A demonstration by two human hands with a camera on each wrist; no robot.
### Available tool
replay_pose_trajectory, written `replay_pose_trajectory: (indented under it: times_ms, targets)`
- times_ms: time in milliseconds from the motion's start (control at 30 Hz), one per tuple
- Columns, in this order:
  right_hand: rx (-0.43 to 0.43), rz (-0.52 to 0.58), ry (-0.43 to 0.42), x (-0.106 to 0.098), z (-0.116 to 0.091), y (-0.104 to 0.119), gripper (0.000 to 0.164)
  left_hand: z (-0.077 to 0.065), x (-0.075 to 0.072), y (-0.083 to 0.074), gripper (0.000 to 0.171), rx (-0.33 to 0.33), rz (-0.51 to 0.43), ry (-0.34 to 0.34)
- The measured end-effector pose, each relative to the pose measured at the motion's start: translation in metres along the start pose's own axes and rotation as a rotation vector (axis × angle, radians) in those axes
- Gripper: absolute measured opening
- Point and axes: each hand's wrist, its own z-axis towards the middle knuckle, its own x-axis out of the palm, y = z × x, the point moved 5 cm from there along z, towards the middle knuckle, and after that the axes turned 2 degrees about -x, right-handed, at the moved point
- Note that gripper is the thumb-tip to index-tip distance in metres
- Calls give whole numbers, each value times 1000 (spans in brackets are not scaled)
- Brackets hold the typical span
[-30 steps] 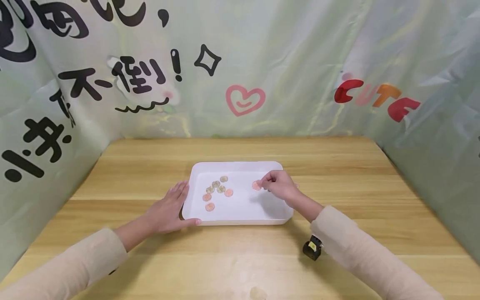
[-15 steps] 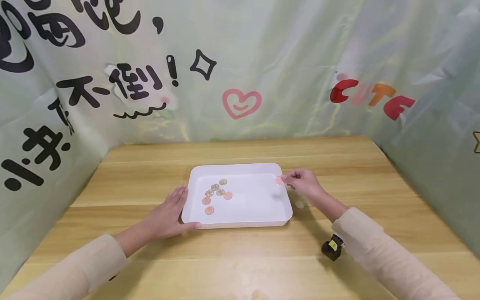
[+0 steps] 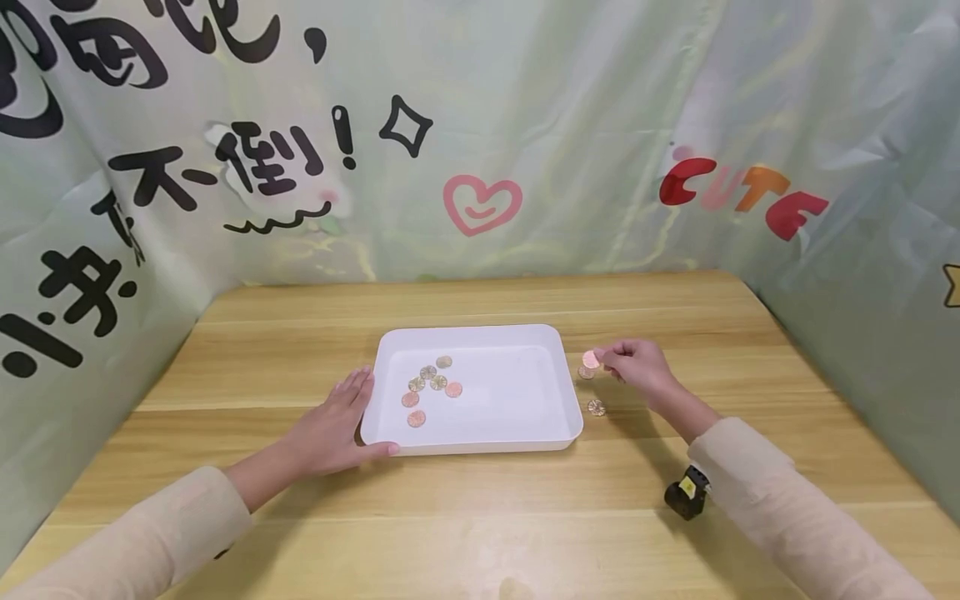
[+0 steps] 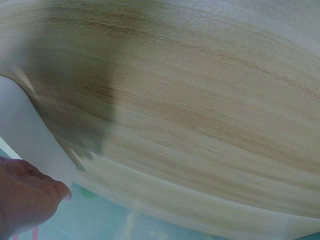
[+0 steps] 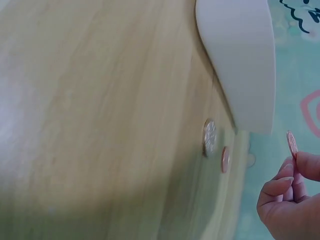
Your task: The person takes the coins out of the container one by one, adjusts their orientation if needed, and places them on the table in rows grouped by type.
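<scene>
My right hand (image 3: 637,367) pinches a copper-coloured coin (image 3: 591,359) between thumb and finger, just right of the white tray (image 3: 517,429). In the right wrist view the pinched coin (image 5: 292,143) stands nearly edge-on above the fingertips. Below it on the table lie another copper-coloured coin (image 3: 586,372) and a silvery coin (image 3: 596,407). My left hand (image 3: 337,429) rests against the tray's left side, fingers straight and thumb at the front edge. Inside the tray's left half are several coins, some copper-coloured (image 3: 416,418), others dull gold or silvery (image 3: 428,372).
The tray sits on a wooden table (image 3: 480,517). A printed cloth (image 3: 585,125) hangs behind the table and along both sides. A small black device (image 3: 687,493) hangs by the right sleeve (image 3: 787,508).
My right hand has carried the copper-coloured coin from inside the tray over its right rim to above the table. The left hand has stayed at the tray.
</scene>
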Motion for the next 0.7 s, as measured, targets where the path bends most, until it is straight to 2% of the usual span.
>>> replay_pose_trajectory:
  times_ms: [700]
  targets:
    - [75,-59,-23,-17,13,-44,16,1,0,1,105,-6,-9,8]
